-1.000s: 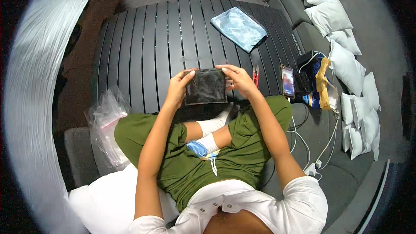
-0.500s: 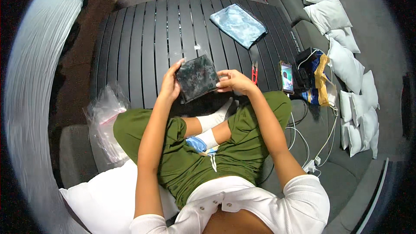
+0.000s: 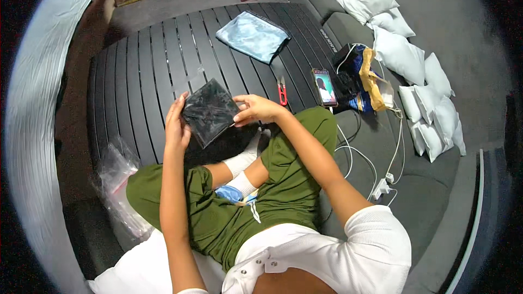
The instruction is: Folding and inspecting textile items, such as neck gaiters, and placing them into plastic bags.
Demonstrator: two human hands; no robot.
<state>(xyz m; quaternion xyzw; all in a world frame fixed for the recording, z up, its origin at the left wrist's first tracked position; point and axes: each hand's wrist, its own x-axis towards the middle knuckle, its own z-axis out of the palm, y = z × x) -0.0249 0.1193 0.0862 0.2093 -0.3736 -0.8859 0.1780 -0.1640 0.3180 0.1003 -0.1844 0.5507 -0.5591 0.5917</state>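
Between my two hands is a flat, square, dark folded piece in a clear plastic sleeve, tilted above the near edge of the black slatted table. My left hand grips its left edge, thumb toward the front. On the opposite edge my right hand pinches the lower right side. The sleeve's clear flap sticks out past the far edge. Beyond it on the table lies a pale blue, patterned flat packet. Small red-handled thread snips rest to the right of my right hand.
A lit phone leans by the table's right edge, beside a blue and yellow bag. White cables and a plug trail over the grey sofa. Clear plastic sleeves lie left of my knee. White pillows line the right side.
The view has swung to the right, so everything sits further left in the picture. Both hands still hold the sleeved piece, which is turned slightly.
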